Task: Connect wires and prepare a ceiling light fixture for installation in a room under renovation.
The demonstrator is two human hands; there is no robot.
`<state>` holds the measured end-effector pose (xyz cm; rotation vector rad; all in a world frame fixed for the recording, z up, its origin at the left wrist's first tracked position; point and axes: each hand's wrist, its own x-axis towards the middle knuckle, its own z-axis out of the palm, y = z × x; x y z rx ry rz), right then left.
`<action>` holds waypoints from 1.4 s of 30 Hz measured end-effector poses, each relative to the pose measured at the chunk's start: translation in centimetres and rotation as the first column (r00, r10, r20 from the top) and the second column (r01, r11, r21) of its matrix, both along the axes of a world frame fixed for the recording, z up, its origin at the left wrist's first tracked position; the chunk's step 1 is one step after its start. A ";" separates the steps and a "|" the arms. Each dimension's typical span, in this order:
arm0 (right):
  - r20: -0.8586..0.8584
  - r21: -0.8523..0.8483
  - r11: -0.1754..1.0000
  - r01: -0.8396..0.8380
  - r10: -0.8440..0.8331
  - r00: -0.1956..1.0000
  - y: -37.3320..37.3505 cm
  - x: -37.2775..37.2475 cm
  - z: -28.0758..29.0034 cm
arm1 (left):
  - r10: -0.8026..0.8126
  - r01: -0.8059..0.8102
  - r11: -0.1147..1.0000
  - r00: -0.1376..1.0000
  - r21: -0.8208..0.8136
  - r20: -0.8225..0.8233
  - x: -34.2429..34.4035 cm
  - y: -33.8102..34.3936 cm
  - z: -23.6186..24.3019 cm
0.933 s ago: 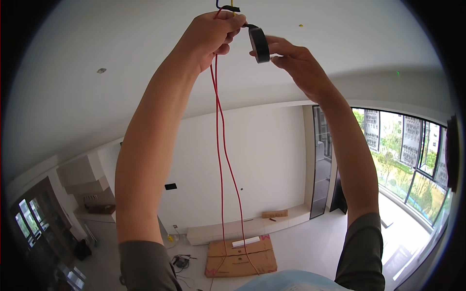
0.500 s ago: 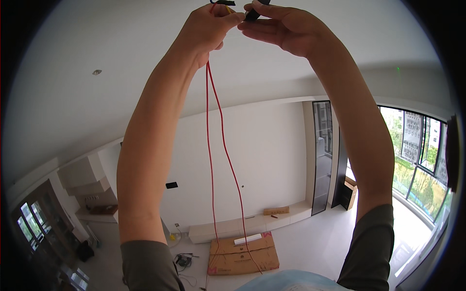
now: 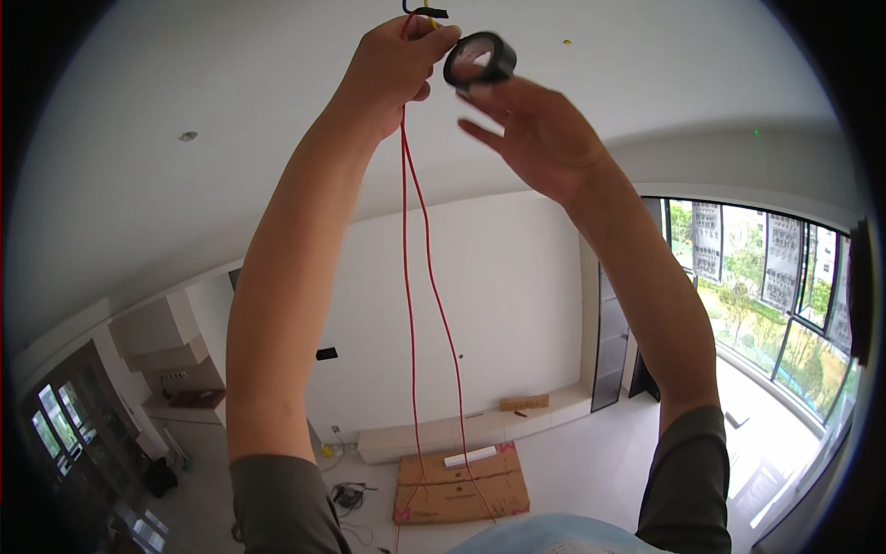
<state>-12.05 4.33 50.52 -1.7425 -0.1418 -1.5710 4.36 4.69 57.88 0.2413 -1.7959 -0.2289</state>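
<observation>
High up near the ceiling, my left hand pinches a bundle of thin wires between thumb and fingers. Red wires hang from it in two long strands down toward the floor. Above the fingers, blue and yellow wires show beside a short black taped end. Just right of my left fingertips is a tilted roll of black tape, slightly blurred. My right hand holds its lower edge at the fingertips, the lower fingers spread apart. Whether a strip of tape links roll and wires I cannot tell.
A flat cardboard box lies on the floor below, a white strip on top. Beside it is a tangle of black cable. A low white cabinet runs along the far wall. Large windows stand at the right.
My right hand has moved down and its lower fingers have spread. The tape roll has turned into fuller view, lower than before. My left hand keeps its pinch on the wires.
</observation>
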 end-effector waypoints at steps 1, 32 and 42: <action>-0.090 0.021 0.999 0.025 -0.023 0.996 -1.0 -0.4 -0.2 | -0.087 0.086 0.996 0.996 0.035 0.023 0.5 0.1 0.0; 0.381 -0.457 0.449 0.768 -0.681 0.626 -2.9 0.8 -1.1 | 0.383 -0.448 0.173 0.851 -0.877 -0.359 1.1 1.6 -3.5; 0.090 -0.451 0.587 0.672 -0.719 0.689 -1.2 0.1 0.1 | 0.978 -0.616 0.159 0.206 -0.772 0.037 -1.8 7.3 -1.4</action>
